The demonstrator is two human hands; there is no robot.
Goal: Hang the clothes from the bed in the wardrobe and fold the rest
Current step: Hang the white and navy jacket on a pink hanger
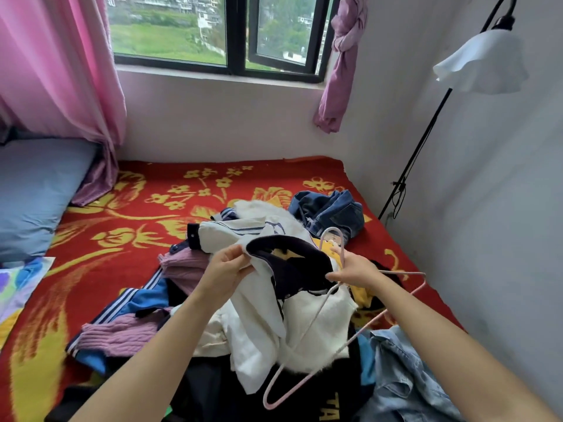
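Observation:
A white garment with a dark navy collar [268, 303] hangs above the clothes pile on the bed. My left hand [227, 271] pinches its collar edge at the left. My right hand [355, 271] grips the collar's right side together with a pink hanger [307, 330], whose hook curves up behind that hand and whose frame slants down over the garment. Beneath lie a mauve knit sweater [122, 333], a blue striped piece [140, 303], dark jeans [330, 210], a light denim jacket [405, 379] and black clothing [210, 391].
The bed has a red blanket with yellow flowers [131, 208]. A blue pillow [33, 193] lies at the left under pink curtains [54, 62]. A black floor lamp with a white shade [481, 60] stands by the right wall. The window is straight ahead.

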